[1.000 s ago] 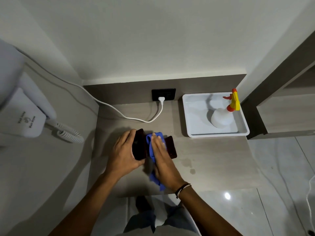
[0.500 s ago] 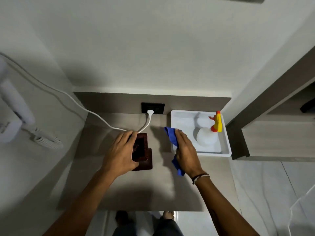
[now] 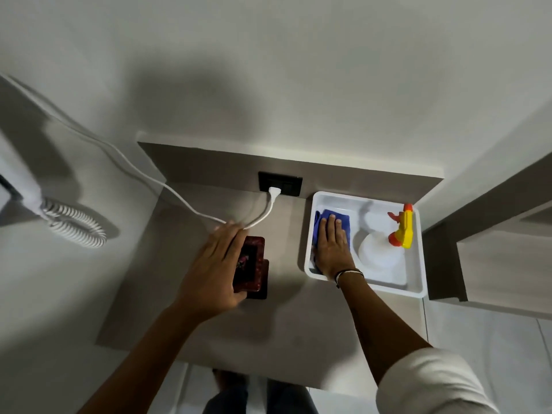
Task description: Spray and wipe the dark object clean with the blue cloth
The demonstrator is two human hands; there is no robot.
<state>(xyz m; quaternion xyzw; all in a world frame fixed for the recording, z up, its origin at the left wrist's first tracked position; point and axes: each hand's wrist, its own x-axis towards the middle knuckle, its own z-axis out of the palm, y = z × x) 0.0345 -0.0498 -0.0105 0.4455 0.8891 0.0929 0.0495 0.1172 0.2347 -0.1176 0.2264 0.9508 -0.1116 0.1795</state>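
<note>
The dark object [image 3: 253, 265], a dark red glossy box sitting on a flat dark lid or base, rests on the grey counter [image 3: 286, 324]. My left hand [image 3: 213, 267] lies over its left side and grips it. The blue cloth [image 3: 330, 222] lies inside the left part of the white tray [image 3: 418, 291]. My right hand [image 3: 331, 248] presses flat on top of the cloth, fingers spread. The white spray bottle [image 3: 380, 249] with a yellow and orange trigger head lies in the right part of the tray, untouched.
A white cable [image 3: 167, 186] runs from the wall socket [image 3: 280, 184] across the counter's back, close to my left fingertips. A coiled cord [image 3: 76, 224] hangs on the left wall. A wooden cabinet [image 3: 504, 264] stands to the right of the tray.
My right hand left the dark object and carried the blue cloth rightward into the tray, where it now lies flat. My left hand stayed on the dark object.
</note>
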